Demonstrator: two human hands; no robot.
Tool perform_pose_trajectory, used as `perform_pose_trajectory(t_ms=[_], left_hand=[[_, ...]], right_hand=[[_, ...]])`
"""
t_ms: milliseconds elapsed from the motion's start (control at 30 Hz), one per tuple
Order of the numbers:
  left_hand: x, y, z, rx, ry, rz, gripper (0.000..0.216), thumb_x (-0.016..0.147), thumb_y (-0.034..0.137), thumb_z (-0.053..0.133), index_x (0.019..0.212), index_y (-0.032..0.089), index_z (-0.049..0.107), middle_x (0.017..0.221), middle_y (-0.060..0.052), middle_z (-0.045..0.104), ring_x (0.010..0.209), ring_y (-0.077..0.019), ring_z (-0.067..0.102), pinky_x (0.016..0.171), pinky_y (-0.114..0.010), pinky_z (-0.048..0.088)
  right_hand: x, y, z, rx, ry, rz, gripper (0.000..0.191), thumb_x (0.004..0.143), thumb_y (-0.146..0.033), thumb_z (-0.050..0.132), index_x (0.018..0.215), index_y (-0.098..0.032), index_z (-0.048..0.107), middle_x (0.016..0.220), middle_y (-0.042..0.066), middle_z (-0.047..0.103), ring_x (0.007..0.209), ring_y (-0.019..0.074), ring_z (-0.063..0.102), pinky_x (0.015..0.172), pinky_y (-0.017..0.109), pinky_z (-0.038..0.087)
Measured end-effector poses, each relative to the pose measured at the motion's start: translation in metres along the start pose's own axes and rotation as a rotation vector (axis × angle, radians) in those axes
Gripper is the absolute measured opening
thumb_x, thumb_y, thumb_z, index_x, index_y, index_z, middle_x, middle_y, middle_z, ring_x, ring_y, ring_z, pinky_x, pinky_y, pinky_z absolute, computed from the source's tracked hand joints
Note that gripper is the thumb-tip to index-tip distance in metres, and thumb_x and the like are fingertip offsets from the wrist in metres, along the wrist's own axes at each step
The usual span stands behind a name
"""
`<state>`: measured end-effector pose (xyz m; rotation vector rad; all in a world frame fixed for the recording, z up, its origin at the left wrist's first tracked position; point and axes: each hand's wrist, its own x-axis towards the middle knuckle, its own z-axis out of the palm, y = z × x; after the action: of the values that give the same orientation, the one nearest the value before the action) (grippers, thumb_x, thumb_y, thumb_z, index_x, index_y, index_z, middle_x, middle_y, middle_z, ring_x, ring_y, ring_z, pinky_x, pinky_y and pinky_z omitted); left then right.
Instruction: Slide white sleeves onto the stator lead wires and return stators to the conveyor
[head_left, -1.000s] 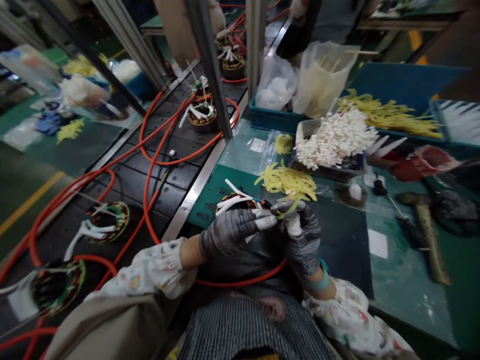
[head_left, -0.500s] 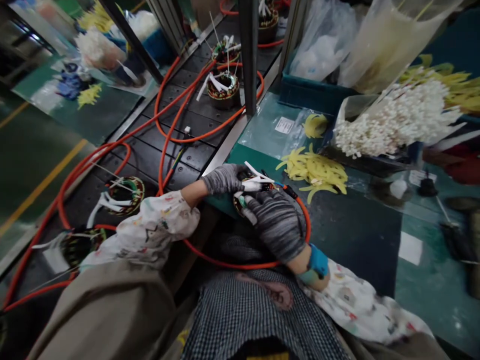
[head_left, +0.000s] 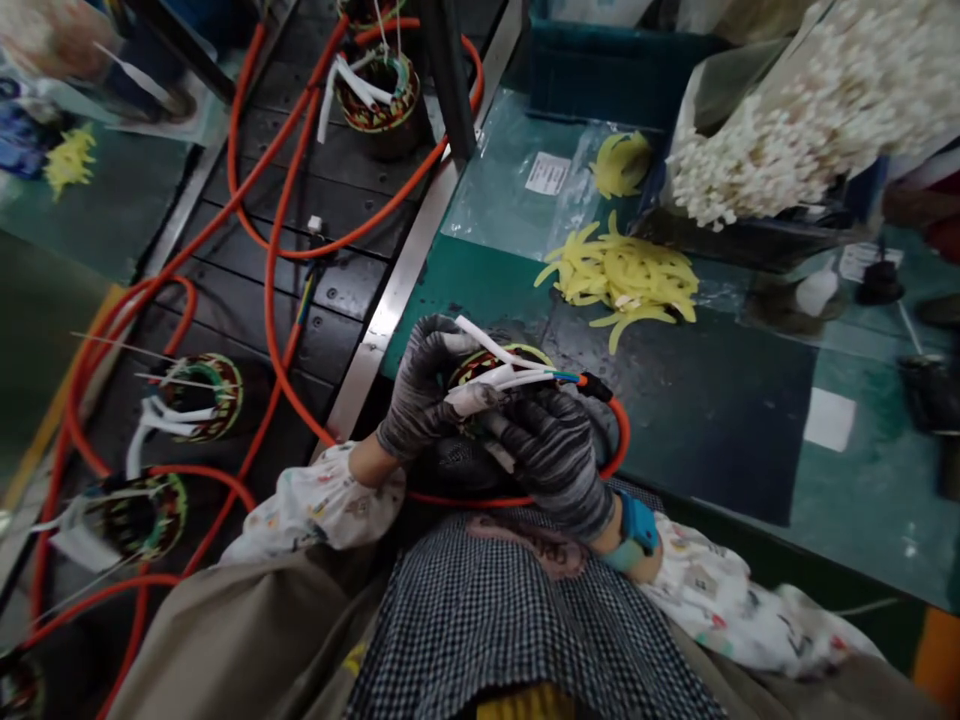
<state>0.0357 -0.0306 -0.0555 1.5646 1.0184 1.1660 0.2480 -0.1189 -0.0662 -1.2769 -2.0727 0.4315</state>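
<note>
Both hands wear grey striped knit gloves and meet at a motor stator [head_left: 536,352] near the bench's front edge. My left hand [head_left: 424,385] grips the stator's left side, its fingers curled round the rim. From the right, my right hand [head_left: 559,450] closes on the near side, its fingertips partly hidden under the wires. White sleeved wires [head_left: 499,345] cross the stator's top and meet the blue and brown ends of an orange cable [head_left: 621,430]. That cable loops down in front of my apron.
A pile of yellow curved strips [head_left: 626,270] lies behind the stator. Beyond stand a teal bin [head_left: 600,75] and a bundle of small white pieces [head_left: 780,130]. On the left, several other stators [head_left: 199,395] and orange cables occupy the black slatted conveyor [head_left: 349,300].
The view has tilted down and closer. My left hand has shifted to the stator's left side, and the white wires now stretch across its top toward the cable.
</note>
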Motion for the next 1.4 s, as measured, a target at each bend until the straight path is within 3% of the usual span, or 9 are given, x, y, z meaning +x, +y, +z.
perform_pose_trajectory(t_ms=[300, 467, 533, 600, 700, 833, 967, 1167, 1400], left_hand=[[-0.011, -0.006, -0.009, 0.137, -0.014, 0.058, 0.049, 0.108, 0.073, 0.086, 0.134, 0.033, 0.076, 0.146, -0.007, 0.068, 0.14, -0.0304, 0.071, 0.124, -0.054, 0.068], [-0.019, -0.011, -0.021, 0.174, -0.138, 0.228, 0.096, 0.09, 0.088, 0.098, 0.168, 0.045, 0.063, 0.168, -0.009, 0.059, 0.16, -0.0372, 0.063, 0.14, -0.061, 0.06], [-0.026, -0.01, -0.026, 0.244, -0.213, 0.245, 0.107, 0.094, 0.083, 0.098, 0.182, 0.046, 0.05, 0.177, -0.012, 0.052, 0.17, -0.041, 0.055, 0.145, -0.065, 0.054], [-0.033, -0.008, -0.029, 0.323, -0.233, 0.21, 0.102, 0.106, 0.075, 0.089, 0.19, 0.045, 0.038, 0.183, -0.014, 0.048, 0.177, -0.0416, 0.049, 0.146, -0.064, 0.053], [-0.04, -0.005, -0.026, 0.403, -0.205, 0.177, 0.093, 0.116, 0.069, 0.077, 0.193, 0.044, 0.031, 0.188, -0.015, 0.045, 0.18, -0.0409, 0.046, 0.147, -0.062, 0.053], [-0.04, 0.0, -0.01, 0.449, -0.197, 0.293, 0.094, 0.119, 0.06, 0.072, 0.197, 0.042, 0.022, 0.192, -0.016, 0.042, 0.179, -0.0434, 0.045, 0.148, -0.065, 0.05], [-0.032, 0.009, 0.006, 0.532, -0.255, 0.36, 0.097, 0.119, 0.049, 0.067, 0.199, 0.035, 0.014, 0.19, -0.019, 0.044, 0.18, -0.0435, 0.043, 0.153, -0.063, 0.04], [-0.023, 0.017, 0.014, 0.551, -0.306, 0.382, 0.108, 0.116, 0.047, 0.074, 0.199, 0.034, 0.006, 0.188, -0.021, 0.044, 0.18, -0.048, 0.045, 0.152, -0.064, 0.04], [-0.021, 0.02, 0.017, 0.545, -0.274, 0.402, 0.098, 0.12, 0.048, 0.065, 0.199, 0.033, 0.009, 0.183, -0.02, 0.047, 0.177, -0.0435, 0.048, 0.149, -0.06, 0.049]], right_hand=[[0.003, 0.006, -0.003, 0.158, -0.105, 0.028, 0.037, 0.117, -0.026, 0.07, 0.144, -0.037, 0.093, 0.131, 0.007, 0.094, 0.127, 0.034, 0.084, 0.118, 0.055, 0.072], [0.002, -0.002, 0.006, 0.172, -0.102, 0.153, 0.035, 0.114, -0.034, 0.079, 0.146, -0.039, 0.091, 0.147, 0.008, 0.089, 0.141, 0.0407, 0.079, 0.125, 0.064, 0.069], [0.002, -0.003, 0.004, 0.2, -0.106, 0.185, 0.034, 0.113, -0.033, 0.079, 0.144, -0.04, 0.091, 0.149, 0.006, 0.088, 0.143, 0.0391, 0.078, 0.127, 0.062, 0.069], [-0.001, -0.002, -0.005, 0.194, -0.086, 0.134, 0.033, 0.113, -0.03, 0.077, 0.14, -0.04, 0.092, 0.143, 0.004, 0.091, 0.135, 0.0356, 0.082, 0.12, 0.056, 0.073], [-0.009, 0.001, -0.022, 0.1, -0.012, 0.016, 0.036, 0.113, -0.028, 0.078, 0.141, -0.046, 0.091, 0.137, 0.0, 0.093, 0.127, 0.0323, 0.085, 0.117, 0.052, 0.073], [-0.009, 0.012, -0.031, -0.032, 0.133, 0.207, 0.037, 0.111, -0.041, 0.084, 0.148, -0.045, 0.086, 0.152, 0.004, 0.087, 0.159, 0.0399, 0.071, 0.139, 0.065, 0.056], [0.003, 0.031, -0.027, 0.016, 0.206, 0.263, 0.068, 0.111, -0.06, 0.08, 0.171, -0.032, 0.068, 0.17, 0.015, 0.075, 0.174, 0.0472, 0.056, 0.146, 0.072, 0.044], [0.005, 0.058, -0.038, 0.195, 0.134, 0.108, 0.094, 0.105, -0.079, 0.079, 0.182, -0.032, 0.051, 0.174, 0.017, 0.069, 0.163, 0.046, 0.065, 0.138, 0.068, 0.056], [0.004, 0.055, -0.043, 0.088, 0.139, 0.054, 0.085, 0.112, -0.068, 0.075, 0.184, -0.032, 0.049, 0.171, 0.017, 0.072, 0.152, 0.0434, 0.072, 0.131, 0.065, 0.06]])
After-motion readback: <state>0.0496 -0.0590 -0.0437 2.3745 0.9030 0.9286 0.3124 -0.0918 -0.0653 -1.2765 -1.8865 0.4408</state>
